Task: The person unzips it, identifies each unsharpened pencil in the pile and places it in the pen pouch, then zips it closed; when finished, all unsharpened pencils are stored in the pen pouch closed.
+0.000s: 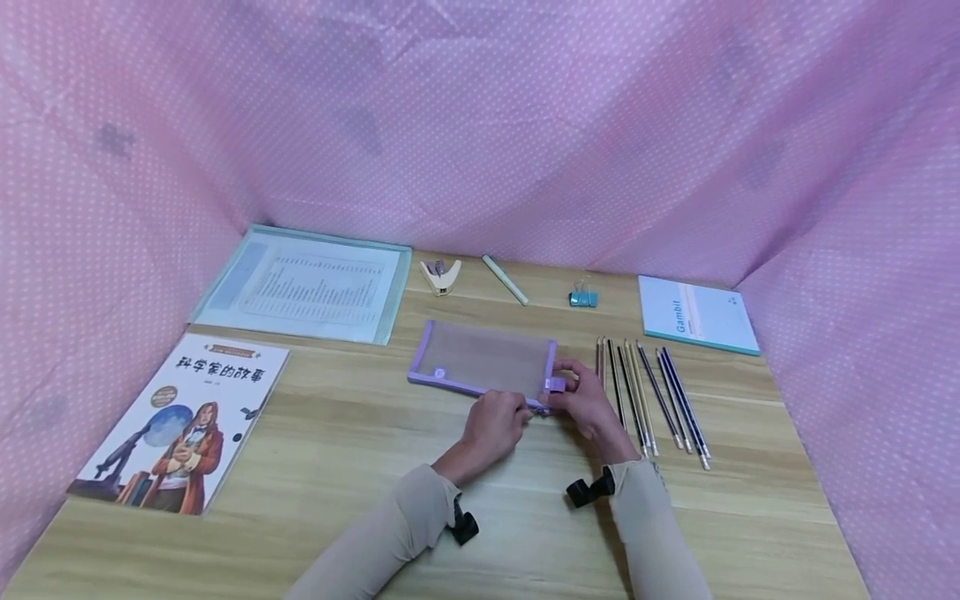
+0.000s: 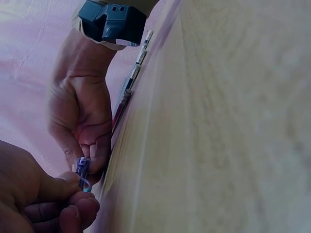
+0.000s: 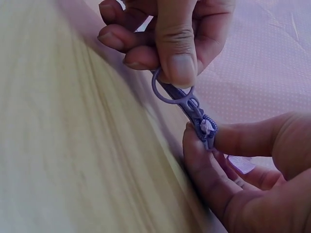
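Note:
A mesh zip pouch [image 1: 491,357] with a purple border lies flat on the wooden table. At its near right corner, my left hand [image 1: 495,423] pinches the ring-shaped zipper pull [image 3: 167,100] between thumb and fingers. My right hand [image 1: 588,407] grips the same corner, its thumb and forefinger on the end of the zipper [image 3: 208,127]. A small purple fabric tab [image 1: 556,384] sticks out from the pouch's right edge by the right fingers. The zipper looks closed along the part near the pull in the right wrist view; the rest is hard to tell.
Several pencils [image 1: 645,400] lie right of the right hand. Behind are a staple remover-like cream tool [image 1: 441,277], a pale green pen [image 1: 505,280], a teal binder clip [image 1: 582,297] and a notebook [image 1: 697,315]. A document folder [image 1: 300,283] and a book [image 1: 180,425] lie left.

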Motion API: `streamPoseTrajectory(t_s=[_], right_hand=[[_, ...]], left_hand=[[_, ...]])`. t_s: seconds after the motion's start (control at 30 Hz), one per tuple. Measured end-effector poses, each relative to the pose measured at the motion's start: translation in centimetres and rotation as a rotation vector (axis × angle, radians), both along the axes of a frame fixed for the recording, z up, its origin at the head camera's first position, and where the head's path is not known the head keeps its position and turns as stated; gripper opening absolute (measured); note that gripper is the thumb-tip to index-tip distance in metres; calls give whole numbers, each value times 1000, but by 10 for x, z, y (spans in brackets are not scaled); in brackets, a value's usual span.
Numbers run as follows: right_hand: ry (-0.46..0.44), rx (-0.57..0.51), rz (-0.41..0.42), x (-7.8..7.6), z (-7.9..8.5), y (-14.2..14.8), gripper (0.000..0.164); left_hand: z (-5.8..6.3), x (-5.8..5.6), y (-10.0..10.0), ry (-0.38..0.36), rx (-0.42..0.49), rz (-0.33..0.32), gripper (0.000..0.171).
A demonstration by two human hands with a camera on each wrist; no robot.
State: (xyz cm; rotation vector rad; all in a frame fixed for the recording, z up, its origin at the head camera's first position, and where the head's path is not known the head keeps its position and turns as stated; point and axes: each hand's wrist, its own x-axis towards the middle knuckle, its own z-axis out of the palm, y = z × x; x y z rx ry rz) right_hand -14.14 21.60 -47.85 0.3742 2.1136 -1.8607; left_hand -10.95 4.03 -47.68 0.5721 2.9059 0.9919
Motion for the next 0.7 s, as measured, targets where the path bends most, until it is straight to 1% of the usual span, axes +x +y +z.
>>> streamPoseTrajectory(t_s=[0.1,0.23,0.47,0.7], right_hand=[[3,-3,6,0,0,0,57],[1,-15,11,0,0,0,57],[-7,-21,9,0,2,1,58],[0,-9,0,0,2,0,57]], left_hand=[[0,0,-2,12,4,-11,14],[0,-1,-4,4,13,-23,14],[1,-4,-12,32,18,-13,12],[-2,-7,-20,42,54,-12,12]])
